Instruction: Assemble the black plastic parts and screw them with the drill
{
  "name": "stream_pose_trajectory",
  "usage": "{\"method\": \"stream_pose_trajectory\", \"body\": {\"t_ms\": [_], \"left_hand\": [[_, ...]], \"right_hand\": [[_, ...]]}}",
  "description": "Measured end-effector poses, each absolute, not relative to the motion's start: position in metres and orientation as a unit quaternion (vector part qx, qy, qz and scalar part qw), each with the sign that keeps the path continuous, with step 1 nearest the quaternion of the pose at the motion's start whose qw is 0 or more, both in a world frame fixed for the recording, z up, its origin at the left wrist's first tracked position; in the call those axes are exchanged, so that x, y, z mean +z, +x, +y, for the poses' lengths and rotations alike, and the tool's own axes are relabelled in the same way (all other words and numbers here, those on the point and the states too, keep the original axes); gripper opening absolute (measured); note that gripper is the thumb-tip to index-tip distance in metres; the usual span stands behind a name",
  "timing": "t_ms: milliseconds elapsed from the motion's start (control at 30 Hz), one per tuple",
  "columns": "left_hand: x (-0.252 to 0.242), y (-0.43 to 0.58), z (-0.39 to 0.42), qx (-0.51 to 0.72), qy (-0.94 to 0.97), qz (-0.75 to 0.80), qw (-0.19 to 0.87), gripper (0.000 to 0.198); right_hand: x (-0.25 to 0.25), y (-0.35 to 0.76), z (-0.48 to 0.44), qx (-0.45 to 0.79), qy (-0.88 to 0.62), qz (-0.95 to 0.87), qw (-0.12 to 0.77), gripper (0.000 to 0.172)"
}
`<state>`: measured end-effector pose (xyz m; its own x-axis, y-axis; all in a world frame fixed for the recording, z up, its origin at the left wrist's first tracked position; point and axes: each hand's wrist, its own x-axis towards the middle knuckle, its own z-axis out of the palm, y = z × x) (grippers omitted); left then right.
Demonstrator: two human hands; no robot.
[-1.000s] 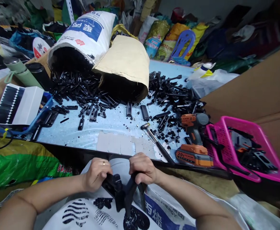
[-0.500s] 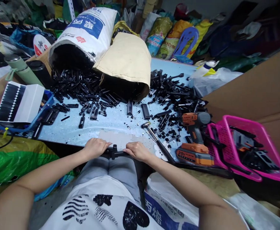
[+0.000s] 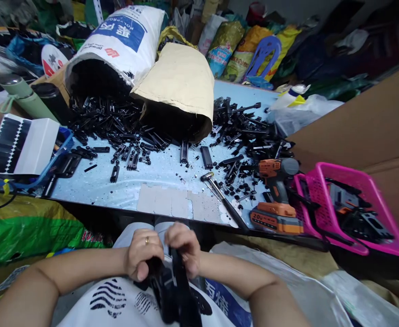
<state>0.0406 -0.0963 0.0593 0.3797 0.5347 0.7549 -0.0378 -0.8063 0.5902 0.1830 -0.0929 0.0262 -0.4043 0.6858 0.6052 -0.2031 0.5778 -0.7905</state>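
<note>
Because the left hand [image 3: 144,254] and right hand [image 3: 186,247] both grip the blurred black part [image 3: 168,293] before the shirt [image 3: 83,313], a slack hold could drop it; beyond, the hammer [image 3: 225,201], lying by the table [image 3: 93,190] edge, could be knocked off.

Left grip [image 3: 145,254] and right grip [image 3: 185,249] hold black part [image 3: 186,297], near side of hammer [image 3: 226,200]; orange drill [image 3: 277,187] right of hammer.

"20V" on drill battery [image 3: 276,218]; "POLYPRO" on upper white sack [image 3: 117,41]; "烯" on lower sack [image 3: 235,311].
</note>
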Motion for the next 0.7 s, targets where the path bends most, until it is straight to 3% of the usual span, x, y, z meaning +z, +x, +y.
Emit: {"method": "stream_pose_trajectory", "body": {"t_ms": [100,200,267,400,533,600,700], "left_hand": [[0.039,0.048,-0.084,0.536,0.815,0.169,0.143,0.066],[0.013,0.042,-0.053,0.462,0.857,0.228,-0.015,0.062],[-0.006,0.034,-0.020,0.364,0.875,0.310,-0.072,0.062],[-0.027,0.028,0.062,0.150,0.885,0.441,-0.015,0.063],[-0.013,0.035,0.130,0.086,0.854,0.513,-0.018,0.063],[-0.001,0.024,0.146,0.109,0.818,0.563,-0.039,0.058],[0.008,-0.021,0.150,0.145,0.687,0.710,-0.054,0.046]], "right_hand": [[0.001,0.165,-0.075,0.388,-0.311,-0.640,0.586,0.054],[-0.007,0.174,-0.011,0.313,-0.345,-0.669,0.579,0.050],[-0.007,0.192,0.049,0.237,-0.416,-0.720,0.502,0.048],[-0.004,0.227,0.165,0.096,-0.651,-0.691,0.298,0.060],[-0.001,0.232,0.225,0.116,-0.726,-0.661,0.151,0.066],[0.000,0.234,0.231,0.144,-0.720,-0.653,0.187,0.062],[0.000,0.242,0.216,0.247,-0.637,-0.655,0.322,0.064]]}}
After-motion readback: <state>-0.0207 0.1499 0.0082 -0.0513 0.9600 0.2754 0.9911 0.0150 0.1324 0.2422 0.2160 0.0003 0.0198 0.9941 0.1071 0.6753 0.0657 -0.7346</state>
